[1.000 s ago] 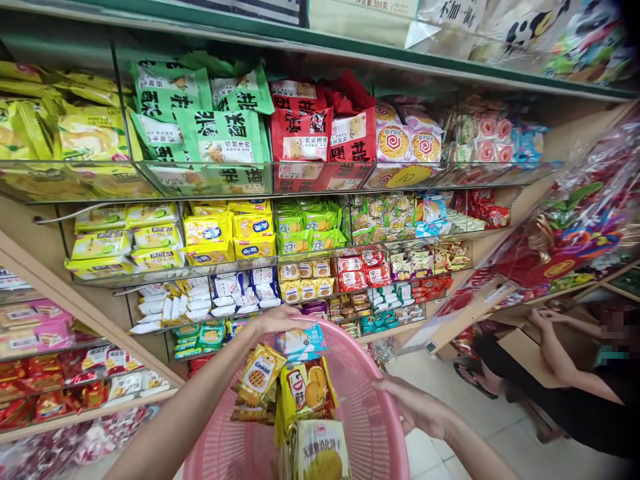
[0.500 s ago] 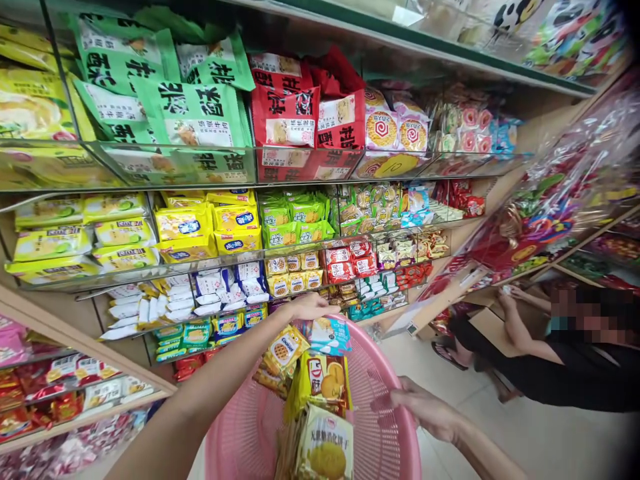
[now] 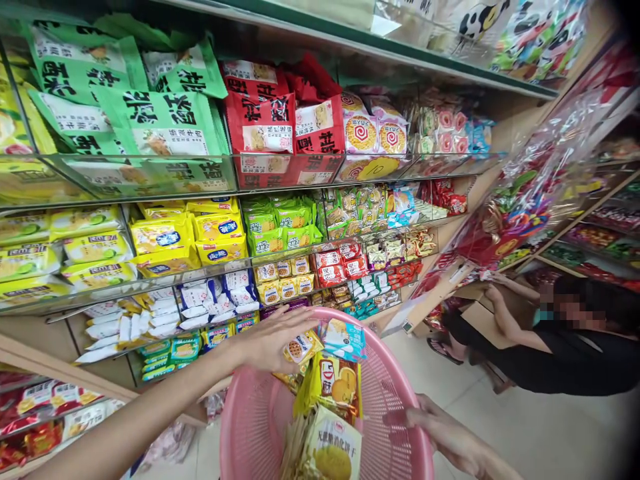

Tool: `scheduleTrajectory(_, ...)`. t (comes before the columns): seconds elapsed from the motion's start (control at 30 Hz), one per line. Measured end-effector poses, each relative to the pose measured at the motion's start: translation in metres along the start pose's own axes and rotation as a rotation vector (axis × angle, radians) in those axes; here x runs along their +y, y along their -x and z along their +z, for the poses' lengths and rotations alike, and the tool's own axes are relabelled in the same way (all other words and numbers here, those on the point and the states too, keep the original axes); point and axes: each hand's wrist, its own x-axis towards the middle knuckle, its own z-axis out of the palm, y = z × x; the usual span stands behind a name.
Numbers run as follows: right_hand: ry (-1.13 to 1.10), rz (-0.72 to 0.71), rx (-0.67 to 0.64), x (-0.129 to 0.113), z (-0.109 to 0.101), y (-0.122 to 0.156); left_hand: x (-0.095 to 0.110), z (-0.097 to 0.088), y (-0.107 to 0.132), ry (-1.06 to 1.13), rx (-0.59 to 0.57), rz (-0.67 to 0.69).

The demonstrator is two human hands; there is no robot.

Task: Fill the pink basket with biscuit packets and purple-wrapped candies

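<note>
A pink plastic basket (image 3: 400, 393) is tilted toward me, with packaged biscuits inside. My right hand (image 3: 440, 427) grips its right rim, thumb over the inner side. My left hand (image 3: 270, 340) reaches over the far left rim with its fingers stretched out, beside a small yellow Cookies packet (image 3: 303, 347); whether it touches the packet I cannot tell. Also in the basket lie a blue-and-white packet (image 3: 345, 340), a yellow-and-brown biscuit packet (image 3: 340, 387) and, nearest me, a cream biscuit packet (image 3: 333, 447) with others stacked behind it.
Glass-fronted shelves (image 3: 280, 253) full of snack packets rise ahead. Green bags (image 3: 165, 127) and red bags (image 3: 265, 120) fill an upper row. At right a person (image 3: 540, 347) crouches by a cardboard box (image 3: 485, 327). Wrapped gift items (image 3: 515, 207) jut from the right.
My left hand has moved back and left from the basket's far rim to beside the Cookies packet. The basket and my right hand have shifted slightly right in view.
</note>
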Motion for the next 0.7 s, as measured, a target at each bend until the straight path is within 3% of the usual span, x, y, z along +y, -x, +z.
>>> scheduleTrajectory(0.13, 0.004, -0.014, 0.012, 0.005, -0.002, -0.004, -0.019, 0.016, 0.011, -0.181, -0.082, 0.001)
scheduleTrajectory(0.27, -0.016, -0.019, 0.002, 0.008, -0.002, -0.004, -0.031, 0.029, 0.006, -0.364, -0.011, -0.003)
scheduleTrajectory(0.4, -0.028, 0.006, 0.013, 0.008, -0.001, 0.001, -0.028, 0.035, 0.0, -0.466, 0.017, -0.019)
scheduleTrajectory(0.57, -0.026, 0.025, 0.042, 0.012, -0.001, 0.006, -0.021, 0.036, -0.008, -0.428, -0.02, -0.043)
scheduleTrajectory(0.7, -0.036, 0.021, 0.065, 0.017, -0.003, 0.006, 0.001, 0.038, 0.006, -0.198, 0.045, -0.1)
